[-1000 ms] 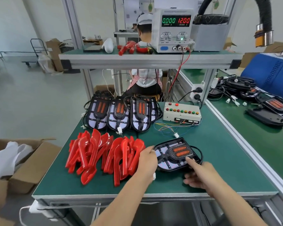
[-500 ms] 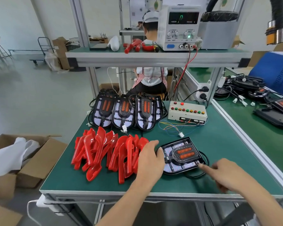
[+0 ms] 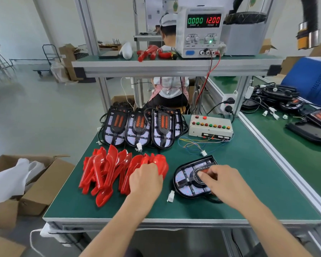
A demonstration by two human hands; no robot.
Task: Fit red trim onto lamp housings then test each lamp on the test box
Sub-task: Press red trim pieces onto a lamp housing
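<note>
- The lamp housing (image 3: 191, 180) lies flat on the green bench (image 3: 248, 182), well in front of the test box (image 3: 210, 127), with its white connector (image 3: 170, 196) loose on the bench just to its left.
- The right hand (image 3: 219, 179) rests on top of the housing, fingers curled down onto the raised orange-lit centre; it looks to be steadying or pinching there, though the exact hold is hidden under the knuckles.
- The left hand (image 3: 145, 179) sits on the near right end of the red trim pile (image 3: 119, 173), left of the housing, fingers curled over a piece; whether one trim is truly gripped I cannot tell.
- The trims look like thin glossy moulded plastic: light, fairly stiff, slippery, and nested together, so one may drag its neighbours along. Taking it by the long edges seems better than by the shiny face.
- The housing seems a rigid black shell with an exposed pale LED board inside. It is best held by the outer rim, keeping fingers off the board and not pulling on the cable.
- Further housings (image 3: 137, 127) stand left of the test box, behind the trim pile.
</note>
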